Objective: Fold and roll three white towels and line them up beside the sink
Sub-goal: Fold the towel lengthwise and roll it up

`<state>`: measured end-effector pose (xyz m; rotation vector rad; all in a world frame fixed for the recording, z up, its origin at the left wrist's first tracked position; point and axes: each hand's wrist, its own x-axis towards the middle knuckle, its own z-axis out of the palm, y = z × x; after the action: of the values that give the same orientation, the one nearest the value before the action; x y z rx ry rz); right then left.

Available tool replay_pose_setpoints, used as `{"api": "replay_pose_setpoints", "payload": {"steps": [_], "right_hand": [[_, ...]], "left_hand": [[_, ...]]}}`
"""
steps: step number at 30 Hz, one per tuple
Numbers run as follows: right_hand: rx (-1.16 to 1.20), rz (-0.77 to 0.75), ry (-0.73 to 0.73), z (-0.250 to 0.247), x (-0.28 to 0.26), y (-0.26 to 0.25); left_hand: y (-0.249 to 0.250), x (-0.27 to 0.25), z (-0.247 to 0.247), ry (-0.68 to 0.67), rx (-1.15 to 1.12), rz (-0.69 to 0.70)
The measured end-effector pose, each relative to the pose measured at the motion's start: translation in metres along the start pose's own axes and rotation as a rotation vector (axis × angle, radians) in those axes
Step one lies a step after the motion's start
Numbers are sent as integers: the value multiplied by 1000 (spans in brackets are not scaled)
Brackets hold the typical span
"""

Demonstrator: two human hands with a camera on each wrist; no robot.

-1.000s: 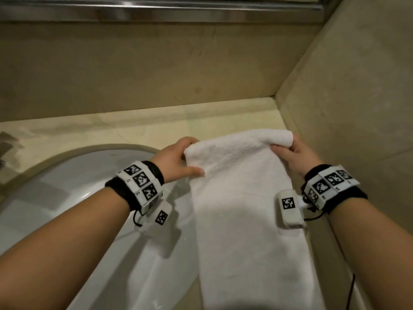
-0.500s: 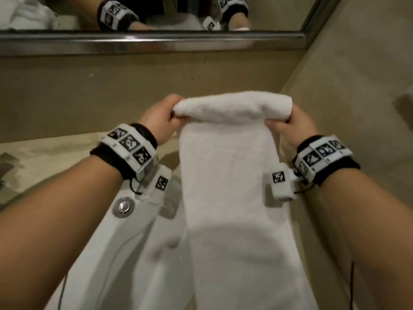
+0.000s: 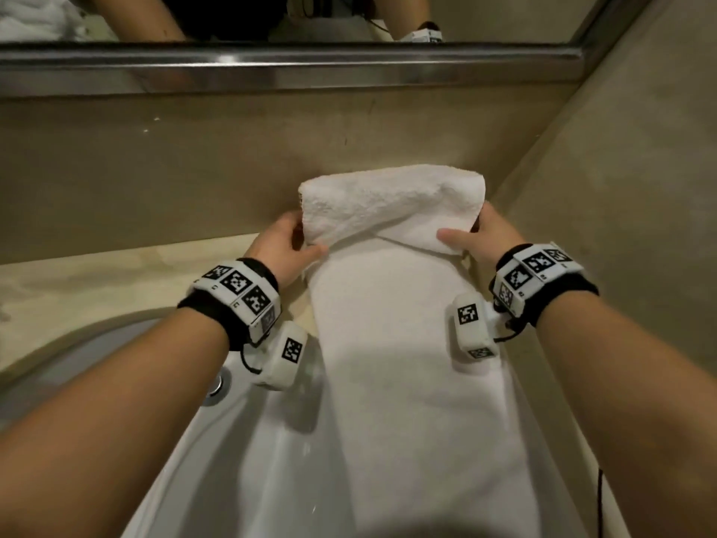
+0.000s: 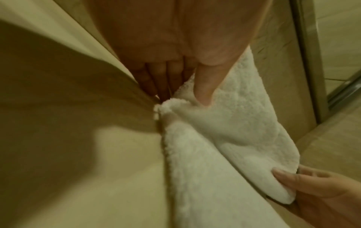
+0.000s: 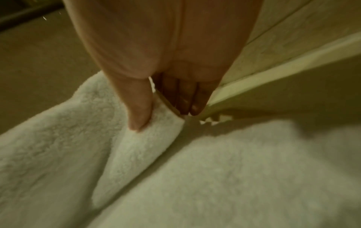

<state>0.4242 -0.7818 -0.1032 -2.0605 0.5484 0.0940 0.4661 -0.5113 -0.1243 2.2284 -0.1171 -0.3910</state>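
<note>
A long white towel (image 3: 407, 363) lies on the counter beside the sink, its near end running toward me. Its far end is turned over into a loose first roll (image 3: 392, 203). My left hand (image 3: 287, 246) pinches the roll's left end, thumb on top and fingers behind, which the left wrist view shows on the towel (image 4: 224, 123). My right hand (image 3: 477, 234) pinches the roll's right end the same way, with the thumb pressed into the towel (image 5: 136, 146) in the right wrist view. No other towels are in view on the counter.
The white sink basin (image 3: 240, 452) with its chrome overflow ring (image 3: 215, 386) lies left of the towel. The beige counter (image 3: 97, 281) meets a backsplash wall (image 3: 232, 157) under a mirror frame (image 3: 295, 67). A side wall (image 3: 620, 188) stands close on the right.
Both hands lifted the towel's far end off the counter, then turned it over toward me and lowered it. The fold now forms a thicker roll.
</note>
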Motion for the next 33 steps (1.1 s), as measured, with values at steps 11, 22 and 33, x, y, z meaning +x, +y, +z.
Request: {"api": "replay_pose_setpoints", "payload": {"steps": [11, 22, 33], "right_hand": [[-272, -79, 134, -3, 22, -16], [-150, 102, 151, -30, -26, -13], [-437, -346, -123, -45, -292, 58]], "left_hand": [[-3, 3, -8, 28, -70, -45], [0, -63, -7, 52, 76, -76], [31, -316, 95, -532, 502, 428]]}}
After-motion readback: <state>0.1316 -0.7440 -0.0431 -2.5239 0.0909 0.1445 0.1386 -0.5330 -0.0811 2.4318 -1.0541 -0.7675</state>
